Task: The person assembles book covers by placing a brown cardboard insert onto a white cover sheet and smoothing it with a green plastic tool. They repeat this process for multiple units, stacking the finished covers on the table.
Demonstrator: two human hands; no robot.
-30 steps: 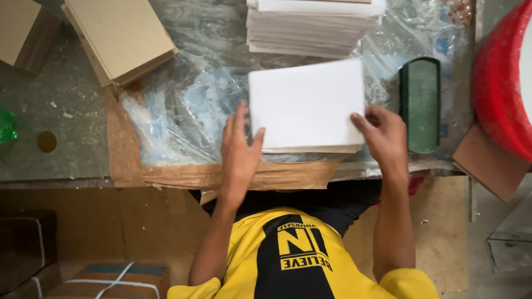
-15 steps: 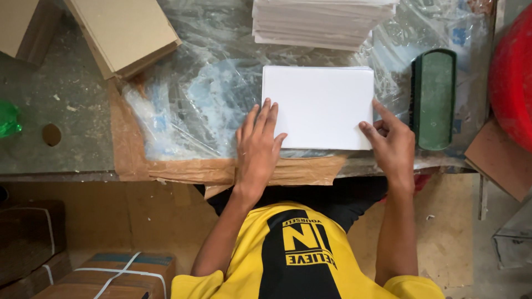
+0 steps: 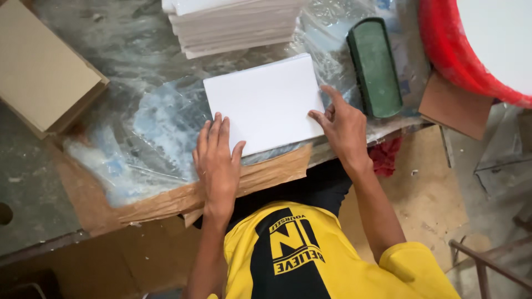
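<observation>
Below, both forearms reach up from a yellow and black shirt (image 3: 293, 260) toward a small white stack of sheets (image 3: 265, 102) lying on crinkled clear plastic sheeting (image 3: 155, 122). Left hand (image 3: 217, 160): laid flat, palm down, fingers (image 3: 213, 130) together and extended, their tips resting on the lower left corner of the white stack; nothing is grasped. Right hand (image 3: 343, 128): partly curled beside the stack's lower right corner, index finger extended along the right edge and thumb touching the edge near the corner (whether it pinches any sheets cannot be told from this angle). The white stack sits square between the two hands, near the front edge of the work surface, where torn brown paper (image 3: 183, 196) hangs over the edge under the plastic.

Surroundings: a taller pile of white sheets (image 3: 233, 25) lies beyond the stack, apart from it; a dark green oblong block (image 3: 376, 66) lies just right of the right hand; a red round tub (image 3: 460, 55) occupies the upper right corner, with a brown cardboard piece (image 3: 454, 105) beneath it; flat cardboard boards (image 3: 44, 72) rest at the left. Nothing lies between the hands and the stack.
</observation>
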